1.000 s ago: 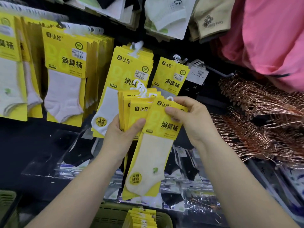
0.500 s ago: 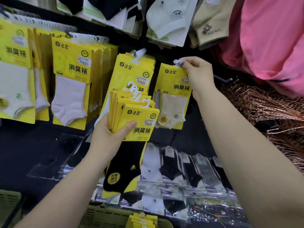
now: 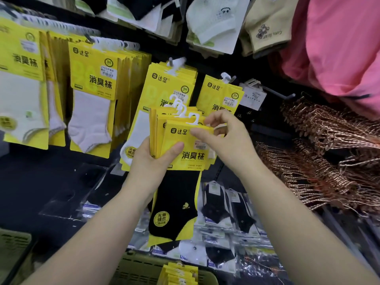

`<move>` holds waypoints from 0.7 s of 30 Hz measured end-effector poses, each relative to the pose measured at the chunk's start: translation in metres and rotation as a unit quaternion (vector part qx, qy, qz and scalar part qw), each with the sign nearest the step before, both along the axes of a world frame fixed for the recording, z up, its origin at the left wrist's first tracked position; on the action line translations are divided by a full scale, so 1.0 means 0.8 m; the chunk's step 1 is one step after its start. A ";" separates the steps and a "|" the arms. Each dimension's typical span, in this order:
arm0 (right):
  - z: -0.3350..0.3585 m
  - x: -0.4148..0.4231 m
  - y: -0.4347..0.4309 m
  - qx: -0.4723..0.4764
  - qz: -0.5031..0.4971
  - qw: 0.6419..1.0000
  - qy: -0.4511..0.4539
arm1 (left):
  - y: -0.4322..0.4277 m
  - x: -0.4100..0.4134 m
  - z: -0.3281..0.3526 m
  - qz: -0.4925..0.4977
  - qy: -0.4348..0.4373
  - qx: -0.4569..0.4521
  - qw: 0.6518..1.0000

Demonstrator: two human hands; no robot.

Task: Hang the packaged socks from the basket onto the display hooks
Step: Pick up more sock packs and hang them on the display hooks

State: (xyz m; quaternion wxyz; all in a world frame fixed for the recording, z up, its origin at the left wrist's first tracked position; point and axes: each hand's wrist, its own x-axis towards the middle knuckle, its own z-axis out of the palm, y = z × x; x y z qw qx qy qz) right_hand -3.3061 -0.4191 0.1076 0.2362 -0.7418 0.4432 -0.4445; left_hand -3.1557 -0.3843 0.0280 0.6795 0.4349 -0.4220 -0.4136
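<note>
Left hand [image 3: 152, 161] grips the stack of sock packs [image 3: 185, 145] at centre. Right hand [image 3: 224, 138] pinches the front pack's top edge. Advisable: peel off one pack only, hanger tab [image 3: 194, 119] leading, toward the display hook [image 3: 232, 77] at 1 o'clock. Basket [image 3: 139, 270] lies at 6 o'clock. Copper hangers [image 3: 329, 140] crowd 3 o'clock.

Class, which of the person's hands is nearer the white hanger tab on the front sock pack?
Right. The right hand pinches the front pack at its top edge, just beside the white hanger tab; the left hand grips the stack lower down, at its left side.
</note>
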 end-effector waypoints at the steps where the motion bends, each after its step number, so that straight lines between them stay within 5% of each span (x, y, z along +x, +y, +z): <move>1: -0.002 0.000 0.001 -0.003 -0.007 1.000 0.002 | 0.000 -0.002 0.000 -0.006 0.005 -0.001 1.000; 10: 0.002 -0.029 -0.024 0.093 0.025 0.990 -0.105 | 0.001 -0.006 0.001 -0.046 0.071 -0.006 0.996; 15: 0.031 -0.048 -0.044 0.078 0.013 0.982 -0.174 | 0.000 0.005 0.002 0.015 -0.004 -0.012 1.000; 21: 0.074 -0.041 -0.075 0.001 -0.044 0.990 -0.133 | 0.005 0.032 -0.008 0.105 -0.131 -0.026 0.986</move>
